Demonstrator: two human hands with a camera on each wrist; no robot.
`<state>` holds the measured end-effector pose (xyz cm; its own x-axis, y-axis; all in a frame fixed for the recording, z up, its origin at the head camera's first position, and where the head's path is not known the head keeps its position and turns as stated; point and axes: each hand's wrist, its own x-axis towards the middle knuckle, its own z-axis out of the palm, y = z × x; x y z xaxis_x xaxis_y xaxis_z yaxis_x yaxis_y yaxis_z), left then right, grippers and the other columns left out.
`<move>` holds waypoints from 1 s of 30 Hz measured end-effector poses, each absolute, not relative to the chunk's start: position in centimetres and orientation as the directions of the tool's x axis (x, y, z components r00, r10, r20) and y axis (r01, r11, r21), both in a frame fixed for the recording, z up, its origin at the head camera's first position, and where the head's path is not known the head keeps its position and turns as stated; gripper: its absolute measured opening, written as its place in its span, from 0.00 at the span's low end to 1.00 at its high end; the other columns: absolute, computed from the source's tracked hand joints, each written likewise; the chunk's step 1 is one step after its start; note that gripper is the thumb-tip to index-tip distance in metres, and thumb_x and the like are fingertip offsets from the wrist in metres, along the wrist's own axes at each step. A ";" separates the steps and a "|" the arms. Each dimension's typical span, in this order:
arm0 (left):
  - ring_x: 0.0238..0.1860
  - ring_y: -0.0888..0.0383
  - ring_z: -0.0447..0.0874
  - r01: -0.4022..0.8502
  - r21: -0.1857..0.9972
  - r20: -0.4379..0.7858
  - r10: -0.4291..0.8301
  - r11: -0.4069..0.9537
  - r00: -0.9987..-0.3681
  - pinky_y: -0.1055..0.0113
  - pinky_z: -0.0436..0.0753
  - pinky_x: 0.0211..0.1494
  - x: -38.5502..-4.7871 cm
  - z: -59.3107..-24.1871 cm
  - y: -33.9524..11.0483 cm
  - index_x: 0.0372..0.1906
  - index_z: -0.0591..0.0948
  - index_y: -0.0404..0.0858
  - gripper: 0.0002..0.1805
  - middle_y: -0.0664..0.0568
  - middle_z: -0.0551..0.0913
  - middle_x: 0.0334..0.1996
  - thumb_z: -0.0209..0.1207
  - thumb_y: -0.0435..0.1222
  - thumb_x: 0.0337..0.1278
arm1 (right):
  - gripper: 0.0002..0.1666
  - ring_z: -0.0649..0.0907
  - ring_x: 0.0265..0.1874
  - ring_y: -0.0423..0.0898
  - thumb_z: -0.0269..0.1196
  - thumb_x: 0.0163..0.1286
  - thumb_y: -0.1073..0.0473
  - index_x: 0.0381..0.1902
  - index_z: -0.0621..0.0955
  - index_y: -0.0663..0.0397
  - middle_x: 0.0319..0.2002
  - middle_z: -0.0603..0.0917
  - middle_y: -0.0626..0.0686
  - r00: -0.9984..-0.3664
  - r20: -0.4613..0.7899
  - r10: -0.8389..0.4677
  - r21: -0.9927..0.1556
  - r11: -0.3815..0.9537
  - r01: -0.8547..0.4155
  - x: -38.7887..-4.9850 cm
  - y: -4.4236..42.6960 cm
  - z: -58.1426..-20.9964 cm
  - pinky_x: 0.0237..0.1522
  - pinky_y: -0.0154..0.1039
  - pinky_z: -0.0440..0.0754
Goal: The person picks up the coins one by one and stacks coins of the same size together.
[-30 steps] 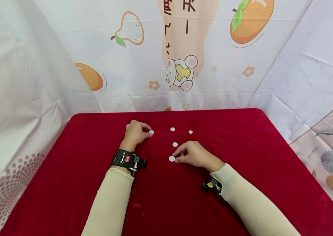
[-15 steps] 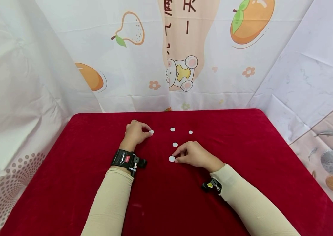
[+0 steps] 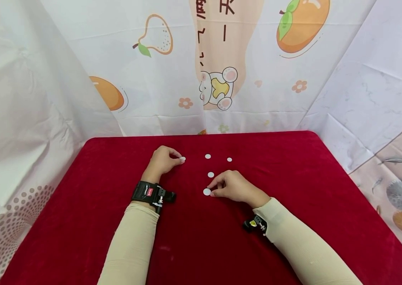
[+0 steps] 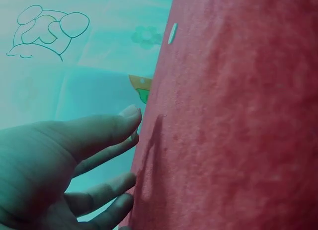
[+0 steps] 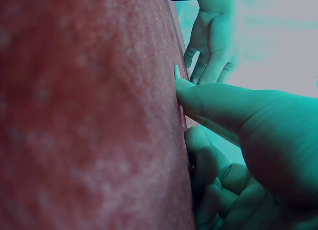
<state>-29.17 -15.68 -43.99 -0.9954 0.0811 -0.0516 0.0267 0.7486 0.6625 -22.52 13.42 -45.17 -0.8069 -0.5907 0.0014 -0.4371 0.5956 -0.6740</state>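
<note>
Several small flat white discs lie on a red cloth in the head view. At the left, my left hand (image 3: 163, 160) pinches one disc (image 3: 183, 158) between thumb and forefinger; in the left wrist view that disc is hidden by the fingers. Lower and nearer, my right hand (image 3: 236, 186) holds the nearest disc (image 3: 206, 192) at its right edge with thumb and fingertip. The right wrist view shows a thin disc edge (image 5: 176, 71) just past the right thumb, its other fingers curled below. Between and beyond the hands lie a middle disc (image 3: 210, 174), a far disc (image 3: 208, 156) and a smaller disc (image 3: 229, 159).
The red cloth (image 3: 193, 241) covers the whole table. Behind it hangs a white printed curtain (image 3: 172, 79), with more pale fabric at both sides. Both wrists wear black strapped cameras, the left camera (image 3: 151, 192) and the right camera (image 3: 256, 224).
My left hand and wrist have shifted very slightly left, while its fingertips stay at the same disc. My right hand and the other discs look unchanged, apart from a tiny camera shift.
</note>
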 end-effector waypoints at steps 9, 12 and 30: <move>0.53 0.51 0.80 0.124 0.698 -0.062 0.232 0.705 -0.971 0.54 0.81 0.54 -29.1 -43.5 -16.7 0.42 0.92 0.49 0.09 0.52 0.87 0.48 0.72 0.46 0.60 | 0.10 0.77 0.22 0.37 0.77 0.63 0.56 0.42 0.92 0.37 0.22 0.84 0.39 -0.810 0.000 -0.587 -0.661 0.608 -0.440 -22.6 13.4 -45.2 0.27 0.32 0.74; 0.50 0.52 0.82 0.139 0.703 -0.064 0.257 0.697 -0.964 0.55 0.81 0.52 -29.1 -43.4 -16.8 0.41 0.92 0.50 0.09 0.54 0.88 0.44 0.73 0.47 0.59 | 0.10 0.76 0.22 0.38 0.77 0.63 0.55 0.43 0.92 0.37 0.21 0.83 0.39 -0.809 -0.002 -0.587 -0.659 0.610 -0.440 -22.6 13.3 -45.2 0.27 0.32 0.74; 0.38 0.54 0.82 0.291 0.752 -0.075 0.515 0.592 -0.854 0.62 0.81 0.42 -28.7 -42.8 -15.8 0.38 0.92 0.52 0.06 0.55 0.88 0.34 0.75 0.44 0.56 | 0.10 0.77 0.21 0.37 0.76 0.63 0.54 0.42 0.92 0.36 0.22 0.84 0.38 -0.803 -0.002 -0.596 -0.651 0.610 -0.452 -22.7 13.4 -45.4 0.26 0.32 0.75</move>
<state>-28.75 -15.84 -42.76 -0.8541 0.5148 -0.0749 0.2907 0.5916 0.7520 -22.70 13.38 -45.37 -0.8027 -0.5964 -0.0016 -0.4520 0.6099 -0.6509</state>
